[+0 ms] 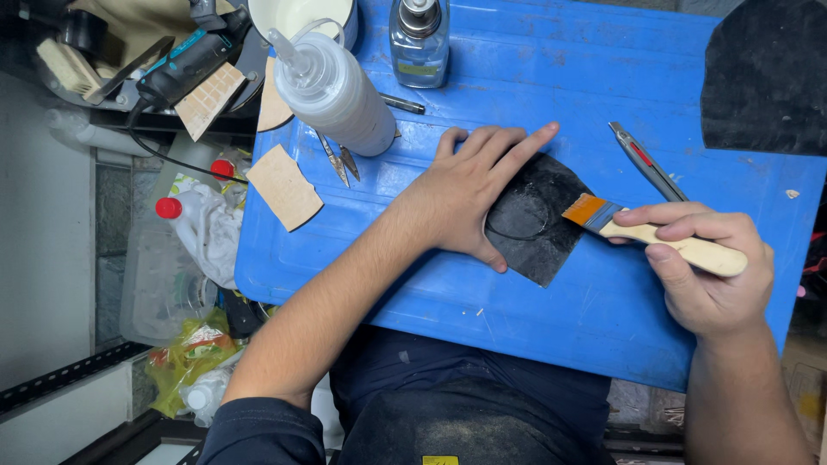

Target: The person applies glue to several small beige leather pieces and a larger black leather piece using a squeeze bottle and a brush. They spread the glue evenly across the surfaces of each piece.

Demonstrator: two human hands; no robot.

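Note:
My left hand (469,185) lies flat with spread fingers on a small black leather piece (543,211), pinning it to a blue plastic board (534,52) on my lap. My right hand (706,267) grips the pale wooden handle of a flat brush (637,228). Its orange bristles touch the right edge of the black piece. A faint circular line shows on the leather beside my left thumb.
A white squeeze bottle (336,90) lies on the board's upper left, with a clear glass bottle (419,39) beside it. A utility knife (646,162) rests near the brush. A large black sheet (767,73) covers the top right corner. Tan leather scraps (284,185) overhang the left edge.

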